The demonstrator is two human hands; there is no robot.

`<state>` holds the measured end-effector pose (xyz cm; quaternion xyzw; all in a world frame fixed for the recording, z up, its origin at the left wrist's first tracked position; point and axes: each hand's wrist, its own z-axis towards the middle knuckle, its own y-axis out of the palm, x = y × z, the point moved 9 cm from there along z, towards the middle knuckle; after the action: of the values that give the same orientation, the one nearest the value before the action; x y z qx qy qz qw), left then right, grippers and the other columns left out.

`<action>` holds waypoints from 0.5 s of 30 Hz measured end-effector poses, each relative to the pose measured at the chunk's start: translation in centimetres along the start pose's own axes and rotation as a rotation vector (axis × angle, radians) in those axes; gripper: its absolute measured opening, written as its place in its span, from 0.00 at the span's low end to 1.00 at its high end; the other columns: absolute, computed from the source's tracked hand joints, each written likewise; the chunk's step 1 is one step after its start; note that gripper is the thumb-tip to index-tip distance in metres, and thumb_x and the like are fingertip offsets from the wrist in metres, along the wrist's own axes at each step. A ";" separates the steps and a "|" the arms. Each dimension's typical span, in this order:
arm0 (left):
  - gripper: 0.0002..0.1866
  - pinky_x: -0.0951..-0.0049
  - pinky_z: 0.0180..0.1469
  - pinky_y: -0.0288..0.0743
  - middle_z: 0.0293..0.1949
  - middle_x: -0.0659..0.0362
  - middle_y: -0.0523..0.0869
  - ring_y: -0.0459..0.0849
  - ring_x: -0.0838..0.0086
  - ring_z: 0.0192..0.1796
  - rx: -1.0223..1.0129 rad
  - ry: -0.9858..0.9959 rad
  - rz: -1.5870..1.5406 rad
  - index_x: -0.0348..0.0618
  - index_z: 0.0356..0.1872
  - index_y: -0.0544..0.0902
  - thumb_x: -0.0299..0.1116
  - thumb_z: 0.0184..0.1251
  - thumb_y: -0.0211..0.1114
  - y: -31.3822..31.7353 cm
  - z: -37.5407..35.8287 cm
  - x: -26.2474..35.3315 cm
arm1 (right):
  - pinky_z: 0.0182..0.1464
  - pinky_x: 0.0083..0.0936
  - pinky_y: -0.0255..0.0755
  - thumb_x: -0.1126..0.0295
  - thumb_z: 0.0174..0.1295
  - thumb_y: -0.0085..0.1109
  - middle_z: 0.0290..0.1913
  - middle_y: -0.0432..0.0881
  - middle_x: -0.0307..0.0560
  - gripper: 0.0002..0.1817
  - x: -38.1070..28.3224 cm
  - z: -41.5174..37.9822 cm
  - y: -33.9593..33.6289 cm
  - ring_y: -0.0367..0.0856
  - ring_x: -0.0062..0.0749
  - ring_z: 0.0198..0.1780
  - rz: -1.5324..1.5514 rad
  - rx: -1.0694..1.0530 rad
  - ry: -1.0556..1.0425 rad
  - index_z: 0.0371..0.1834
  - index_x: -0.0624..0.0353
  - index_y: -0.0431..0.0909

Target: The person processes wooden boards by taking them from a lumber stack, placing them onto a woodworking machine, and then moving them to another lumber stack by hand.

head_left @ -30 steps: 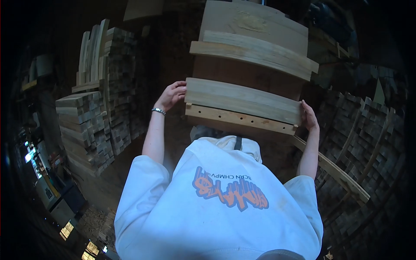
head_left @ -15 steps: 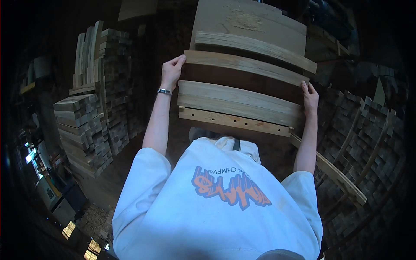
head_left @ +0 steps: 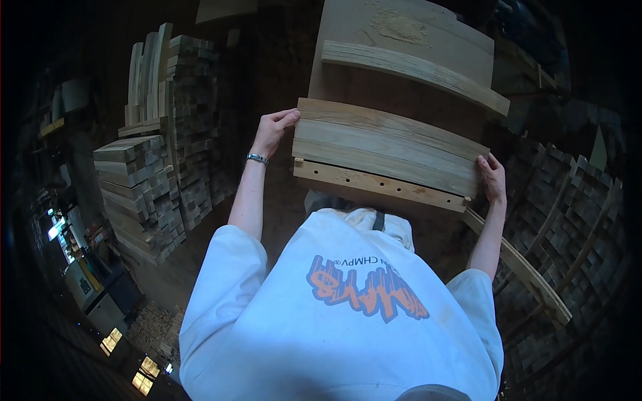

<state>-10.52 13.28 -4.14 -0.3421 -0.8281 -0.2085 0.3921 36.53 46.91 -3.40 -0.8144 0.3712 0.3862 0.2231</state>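
Note:
A brownish wooden board [head_left: 391,125] spans between my hands, its near edge against paler boards [head_left: 384,152] lying side by side. My left hand [head_left: 275,130] pinches the board's left end between thumb and fingers. At the other end, my right hand [head_left: 493,175] grips the right end, fingers curled round the corner. Closest to my body, a light strip with several drilled holes [head_left: 381,185] runs along the front of the paler boards. Farther off lies another pale board [head_left: 414,72], apart from the rest.
Sawdust [head_left: 401,28] lies on the flat panel [head_left: 341,23] at the far side. Tall stacks of lumber [head_left: 137,184] stand at the left, and more stacked wood [head_left: 555,194] at the right. A long wooden rail [head_left: 521,264] slants beside my right arm.
Both hands have drawn the brownish board toward my body. The gap between it and the paler boards has closed, while the gap to the far board has widened.

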 end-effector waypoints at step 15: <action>0.19 0.71 0.53 0.75 0.47 0.56 0.84 0.81 0.75 0.49 -0.165 -0.072 0.033 0.35 0.52 0.81 0.40 0.70 0.60 1.3 3.9 2.2 | 0.52 0.22 0.68 0.42 0.67 0.49 0.46 0.83 0.44 0.33 -6.1 7.8 -3.6 0.78 0.26 0.47 0.014 0.505 -0.115 0.59 0.62 0.75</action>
<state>-12.49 17.42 -4.67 -0.3940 -0.8160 -0.2571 0.3360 33.12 56.91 -2.94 -0.7070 0.4479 0.3285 0.4376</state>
